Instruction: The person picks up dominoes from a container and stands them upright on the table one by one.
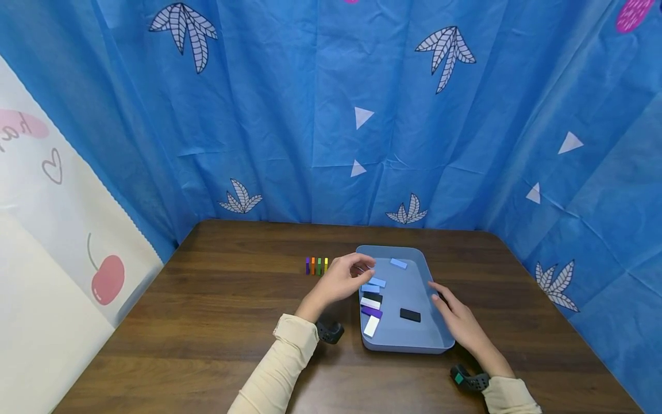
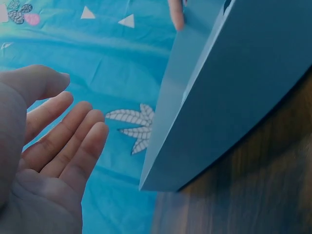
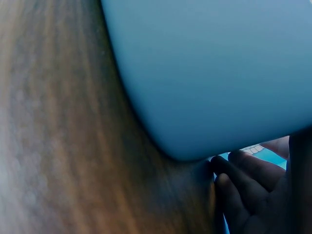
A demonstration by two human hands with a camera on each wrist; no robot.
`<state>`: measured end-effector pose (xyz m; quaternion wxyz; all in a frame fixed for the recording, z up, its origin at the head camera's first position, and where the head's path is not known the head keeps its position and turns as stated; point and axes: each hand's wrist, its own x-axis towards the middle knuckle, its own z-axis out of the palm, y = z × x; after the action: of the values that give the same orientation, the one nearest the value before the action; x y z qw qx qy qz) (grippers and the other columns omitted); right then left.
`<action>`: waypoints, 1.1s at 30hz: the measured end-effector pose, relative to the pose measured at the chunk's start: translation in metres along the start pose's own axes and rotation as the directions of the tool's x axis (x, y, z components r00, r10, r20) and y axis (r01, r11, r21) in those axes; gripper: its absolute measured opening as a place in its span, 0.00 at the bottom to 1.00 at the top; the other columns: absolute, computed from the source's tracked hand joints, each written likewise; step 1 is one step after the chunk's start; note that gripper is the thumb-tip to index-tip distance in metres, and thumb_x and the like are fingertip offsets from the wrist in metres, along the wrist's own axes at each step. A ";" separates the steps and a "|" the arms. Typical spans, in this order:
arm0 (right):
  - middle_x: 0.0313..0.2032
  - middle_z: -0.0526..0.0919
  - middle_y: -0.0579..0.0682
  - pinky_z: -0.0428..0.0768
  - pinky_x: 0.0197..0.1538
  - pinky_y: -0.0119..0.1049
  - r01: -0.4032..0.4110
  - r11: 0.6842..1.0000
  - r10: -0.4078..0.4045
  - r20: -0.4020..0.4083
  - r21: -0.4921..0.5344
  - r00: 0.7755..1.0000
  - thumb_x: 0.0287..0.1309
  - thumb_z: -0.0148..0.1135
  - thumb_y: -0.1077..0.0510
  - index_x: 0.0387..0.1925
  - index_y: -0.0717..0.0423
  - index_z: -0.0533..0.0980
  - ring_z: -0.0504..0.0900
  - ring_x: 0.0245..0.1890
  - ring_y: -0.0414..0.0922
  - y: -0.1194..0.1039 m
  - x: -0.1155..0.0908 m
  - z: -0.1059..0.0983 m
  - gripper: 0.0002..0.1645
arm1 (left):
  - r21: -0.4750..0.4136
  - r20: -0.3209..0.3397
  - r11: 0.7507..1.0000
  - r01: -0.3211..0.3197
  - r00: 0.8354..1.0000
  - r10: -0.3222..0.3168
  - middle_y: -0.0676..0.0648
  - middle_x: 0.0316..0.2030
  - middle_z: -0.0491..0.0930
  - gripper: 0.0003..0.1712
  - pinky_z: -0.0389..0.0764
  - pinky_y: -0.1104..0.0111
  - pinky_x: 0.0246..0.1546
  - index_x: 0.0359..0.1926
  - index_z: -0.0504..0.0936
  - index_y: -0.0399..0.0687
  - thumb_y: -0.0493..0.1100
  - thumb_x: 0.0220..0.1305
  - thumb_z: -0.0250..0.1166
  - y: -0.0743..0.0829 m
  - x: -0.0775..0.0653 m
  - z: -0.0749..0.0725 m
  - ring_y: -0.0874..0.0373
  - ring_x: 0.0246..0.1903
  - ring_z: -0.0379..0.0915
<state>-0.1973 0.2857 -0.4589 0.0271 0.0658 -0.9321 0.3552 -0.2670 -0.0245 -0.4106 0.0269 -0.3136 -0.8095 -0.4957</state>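
Table (image 1: 207, 322): blue tray (image 1: 408, 287) between left hand (image 1: 338, 279), right hand (image 1: 459, 319).

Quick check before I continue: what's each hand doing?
Left hand: open, holding nothing, near the left rim of the blue tray.
Right hand: open, at the tray's right rim.

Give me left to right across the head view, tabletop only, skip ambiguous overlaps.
Upright purple block, upright orange block, upright green block, upright yellow block, left hand, lone black block lying in the blue-gray tray, right hand.
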 end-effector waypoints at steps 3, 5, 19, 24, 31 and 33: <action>0.75 0.62 0.68 0.66 0.67 0.71 0.003 1.000 -0.003 -0.004 -0.001 1.000 0.83 0.38 0.44 0.78 0.56 0.58 0.64 0.72 0.70 0.000 0.000 0.000 0.33 | -0.014 0.021 1.000 -0.018 1.000 0.018 0.44 0.49 0.86 0.16 0.84 0.55 0.54 0.57 0.83 0.41 0.41 0.73 0.64 0.001 0.000 0.004 0.54 0.48 0.82; 0.75 0.62 0.68 0.66 0.67 0.71 0.005 1.000 -0.005 -0.006 0.000 1.000 0.83 0.38 0.44 0.78 0.56 0.58 0.64 0.72 0.70 -0.001 0.000 0.000 0.33 | -0.011 0.034 1.000 -0.022 0.999 0.023 0.44 0.49 0.86 0.16 0.84 0.55 0.54 0.57 0.83 0.41 0.41 0.73 0.64 0.003 0.000 0.006 0.53 0.48 0.82; 0.75 0.62 0.68 0.65 0.68 0.71 -0.001 1.000 0.001 -0.008 0.004 1.000 0.83 0.38 0.43 0.78 0.56 0.59 0.63 0.73 0.70 -0.001 0.001 0.000 0.33 | 0.027 0.094 0.997 -0.066 0.994 0.063 0.46 0.43 0.87 0.14 0.83 0.67 0.52 0.55 0.84 0.40 0.40 0.72 0.64 0.007 0.001 0.022 0.60 0.43 0.82; 0.75 0.61 0.68 0.65 0.68 0.72 -0.006 1.000 0.006 -0.004 0.003 1.000 0.83 0.38 0.43 0.78 0.56 0.58 0.63 0.73 0.70 -0.002 0.000 0.000 0.33 | 0.032 0.138 0.997 -0.066 0.989 0.061 0.46 0.45 0.87 0.16 0.82 0.71 0.52 0.56 0.83 0.38 0.41 0.73 0.64 0.008 0.000 0.028 0.64 0.43 0.81; 0.75 0.62 0.68 0.65 0.68 0.72 -0.006 1.000 0.006 -0.006 0.001 1.000 0.83 0.38 0.43 0.78 0.56 0.58 0.63 0.72 0.70 -0.003 0.001 0.001 0.33 | 0.065 0.175 0.995 -0.079 0.982 0.067 0.47 0.46 0.86 0.17 0.81 0.76 0.50 0.57 0.84 0.38 0.42 0.73 0.64 0.011 0.001 0.033 0.67 0.42 0.80; 0.75 0.62 0.68 0.65 0.67 0.72 -0.009 1.000 0.009 -0.003 -0.002 1.000 0.83 0.38 0.43 0.78 0.57 0.59 0.63 0.72 0.70 -0.004 0.002 0.001 0.33 | 0.068 0.188 0.995 -0.074 0.980 0.060 0.47 0.46 0.86 0.17 0.80 0.77 0.50 0.57 0.83 0.38 0.42 0.73 0.65 0.013 0.000 0.034 0.68 0.42 0.79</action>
<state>-0.1983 0.2816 -0.4568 0.0270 0.0610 -0.9327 0.3546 -0.2515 0.0077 -0.4179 -0.0205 -0.3842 -0.8153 -0.4327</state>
